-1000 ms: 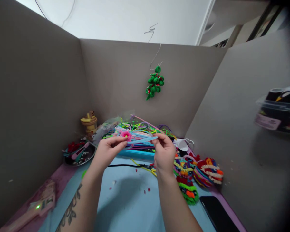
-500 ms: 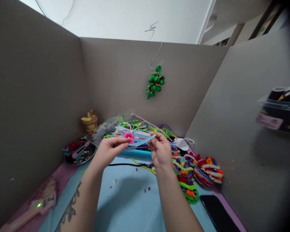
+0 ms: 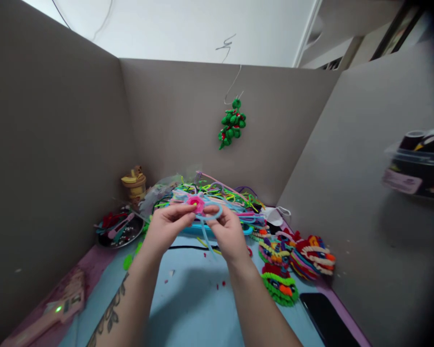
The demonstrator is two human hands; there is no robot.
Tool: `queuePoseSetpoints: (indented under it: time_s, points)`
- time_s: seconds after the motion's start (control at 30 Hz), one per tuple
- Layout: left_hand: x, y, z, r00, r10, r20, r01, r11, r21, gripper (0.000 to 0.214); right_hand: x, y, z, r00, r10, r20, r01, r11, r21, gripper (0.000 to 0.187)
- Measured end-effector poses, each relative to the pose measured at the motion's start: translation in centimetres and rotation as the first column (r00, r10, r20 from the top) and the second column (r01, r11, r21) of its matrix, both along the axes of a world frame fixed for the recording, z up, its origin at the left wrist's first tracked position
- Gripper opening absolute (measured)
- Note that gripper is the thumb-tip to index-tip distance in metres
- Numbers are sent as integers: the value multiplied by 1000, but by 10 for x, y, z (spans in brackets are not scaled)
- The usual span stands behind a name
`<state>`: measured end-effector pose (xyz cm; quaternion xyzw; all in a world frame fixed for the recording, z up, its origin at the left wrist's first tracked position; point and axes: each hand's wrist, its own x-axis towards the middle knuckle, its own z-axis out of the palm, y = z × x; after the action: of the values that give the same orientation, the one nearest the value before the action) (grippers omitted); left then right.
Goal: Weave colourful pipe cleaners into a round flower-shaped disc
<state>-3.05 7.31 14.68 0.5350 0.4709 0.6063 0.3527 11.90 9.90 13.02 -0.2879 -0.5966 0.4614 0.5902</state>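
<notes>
My left hand (image 3: 165,226) pinches a small pink pipe-cleaner flower (image 3: 196,203) with a yellow centre, held up over the table. My right hand (image 3: 227,232) is closed on a light blue pipe cleaner (image 3: 213,216) that curls in a loop round the flower's right side, with its loose end hanging down between my hands. Both hands are close together, just in front of a heap of coloured pipe cleaners (image 3: 220,195).
Grey cardboard walls (image 3: 58,144) box in the blue table mat (image 3: 195,299). A green ornament (image 3: 231,124) hangs on the back wall. A round tray (image 3: 117,230) and wooden toy (image 3: 133,183) sit left, finished woolly pieces (image 3: 292,260) and a black phone (image 3: 327,320) right, a pink tool (image 3: 50,313) near left.
My right hand has moved left towards my left hand, bending the straight blue pipe cleaner into a loop round the pink flower. My left hand has stayed about where it was.
</notes>
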Motion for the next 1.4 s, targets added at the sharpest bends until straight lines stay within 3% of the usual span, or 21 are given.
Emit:
queuePoseSetpoints:
  time_s: [0.1, 0.2, 0.4, 0.5, 0.6, 0.7, 0.83, 0.87, 0.97, 1.03, 1.07, 1.13, 1.17, 1.23, 1.3, 1.4]
  points:
    - [4, 3, -3, 995, 68, 70, -69, 997, 26, 29, 2, 0, -1, 997, 11, 82, -17, 997, 73, 17]
    - [11, 6, -7, 982, 112, 152, -119, 992, 41, 31, 2, -1, 0, 957, -141, 254, 81, 969, 235, 21]
    - [22, 10, -12, 928, 129, 348, -143, 990, 13, 35, -5, -2, -9, 853, -450, 263, 219, 767, 604, 36]
    - [24, 13, -14, 878, 123, 463, -127, 992, -22, 38, -7, 1, -16, 819, -493, 293, 158, 686, 710, 33]
    - [23, 16, -16, 811, 116, 574, -84, 993, -81, 42, -7, 3, -19, 816, -492, 304, 102, 640, 761, 25]
    - [19, 19, -16, 783, 127, 610, -80, 991, -103, 46, -9, -1, -14, 872, -392, 292, 44, 659, 751, 21]
    - [13, 22, -16, 812, 220, 540, -179, 975, -128, 51, -15, -26, 2, 946, -87, 311, -158, 716, 680, 23]
    - [12, 22, -16, 818, 237, 524, -199, 971, -129, 52, -16, -34, 7, 940, -6, 342, -241, 698, 674, 23]
    - [9, 24, -17, 816, 241, 525, -231, 969, -85, 50, -16, -53, 21, 866, 186, 464, -483, 548, 683, 22]
    - [8, 24, -19, 824, 246, 511, -263, 964, -40, 46, -12, -58, 27, 808, 242, 537, -577, 510, 638, 23]
    - [7, 24, -19, 839, 253, 481, -279, 960, -17, 44, -9, -57, 28, 792, 255, 555, -595, 530, 605, 25]
    - [7, 23, -21, 879, 274, 390, -313, 949, 38, 40, -4, -50, 28, 823, 231, 520, -528, 648, 549, 31]
    - [7, 22, -21, 897, 284, 339, -325, 943, 70, 38, -2, -45, 25, 869, 173, 463, -428, 732, 530, 33]
    - [9, 20, -23, 921, 299, 249, -337, 933, 129, 33, -2, -32, 18, 953, -65, 294, -92, 867, 489, 28]
    - [14, 17, -23, 937, 307, 169, -334, 927, 170, 27, -4, -20, 9, 931, -309, 193, 210, 887, 411, 17]
    - [22, 13, -24, 955, 292, 58, -298, 924, 239, 20, -8, -9, -1, 877, -449, 171, 370, 858, 356, 8]
